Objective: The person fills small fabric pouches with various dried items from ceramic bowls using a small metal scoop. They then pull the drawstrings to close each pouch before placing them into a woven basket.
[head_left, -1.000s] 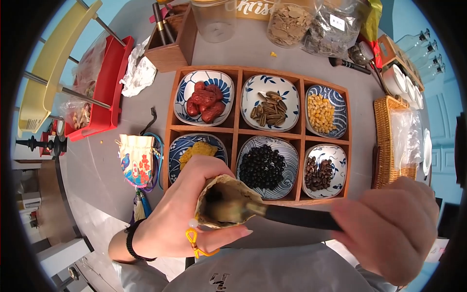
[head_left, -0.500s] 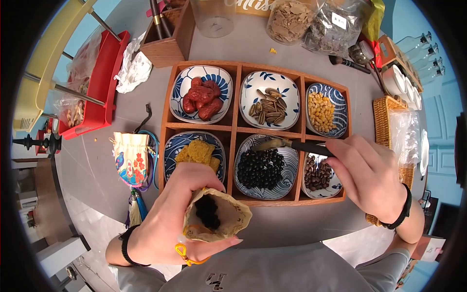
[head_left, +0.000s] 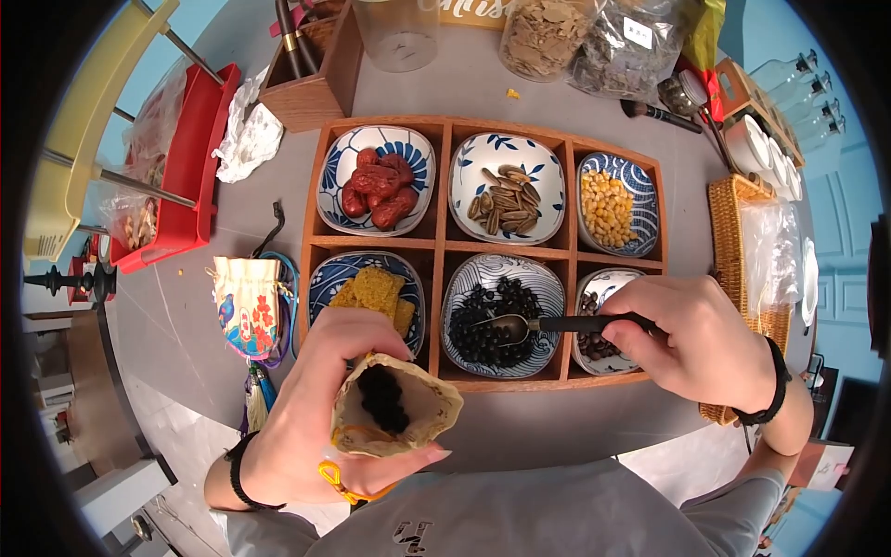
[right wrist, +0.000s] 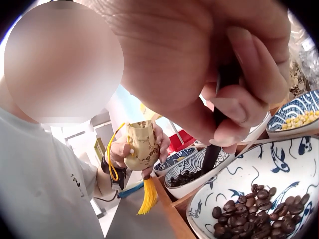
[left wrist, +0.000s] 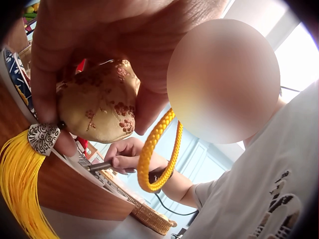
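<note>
My left hand (head_left: pixel 316 408) grips a pale gold drawstring pouch (head_left: pixel 434 408) with its mouth open upward and dark beans inside. Red blossoms and a yellow tassel (left wrist: pixel 25 181) show on it in the left wrist view. My right hand (head_left: pixel 691 343) holds the black handle of a small metal spoon (head_left: pixel 585 324). The spoon's bowl dips into black beans (head_left: pixel 483 339) in a blue-and-white dish (head_left: pixel 548 278), the front middle one of a wooden divided tray (head_left: pixel 441 176). Under my right hand is a dish of coffee beans (right wrist: pixel 244 214), partly covered in the head view.
Other dishes hold red dates (head_left: pixel 379 186), striped seeds (head_left: pixel 506 200), corn kernels (head_left: pixel 608 209) and yellow chunks (head_left: pixel 376 297). An embroidered pouch (head_left: pixel 249 306) lies left of the tray. Around stand a red rack tray (head_left: pixel 195 176), a wooden box (head_left: pixel 311 88), jars and a wicker basket (head_left: pixel 733 223).
My right hand swung the spoon from the pouch's mouth back over the tray and lowered it into the black beans. Dark beans now show inside the pouch, still held in my left hand.
</note>
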